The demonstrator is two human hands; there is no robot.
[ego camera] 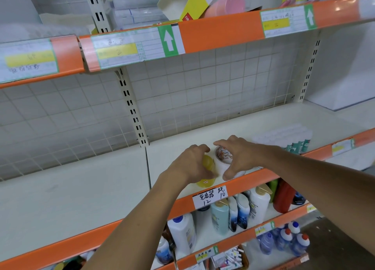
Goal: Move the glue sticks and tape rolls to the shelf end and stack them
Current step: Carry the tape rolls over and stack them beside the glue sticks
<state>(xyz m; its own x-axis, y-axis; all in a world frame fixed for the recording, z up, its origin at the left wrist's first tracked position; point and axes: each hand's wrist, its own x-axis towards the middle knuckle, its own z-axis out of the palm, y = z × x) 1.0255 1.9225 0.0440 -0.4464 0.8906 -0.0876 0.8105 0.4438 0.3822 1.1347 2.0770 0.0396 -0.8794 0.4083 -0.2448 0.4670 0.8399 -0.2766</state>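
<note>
Where the two forearms reach in from the lower edge, bottles stand on the shelf below, behind an orange rail carrying a handwritten paper label. Above that rail, on the cream shelf, the left hand has its fingers curled over yellow tape rolls stacked near the front edge; the lowest roll shows under the palm. Just right of it, touching or nearly so, the right hand arches over a white tape roll with printed wrap, thumb low at the front and fingers curved over the back; contact with the roll looks likely, but firmness of grip cannot be judged. Farther right along the same shelf lies a blurred group of glue sticks, well apart from both hands. Behind everything, a wire grid back panel.
</note>
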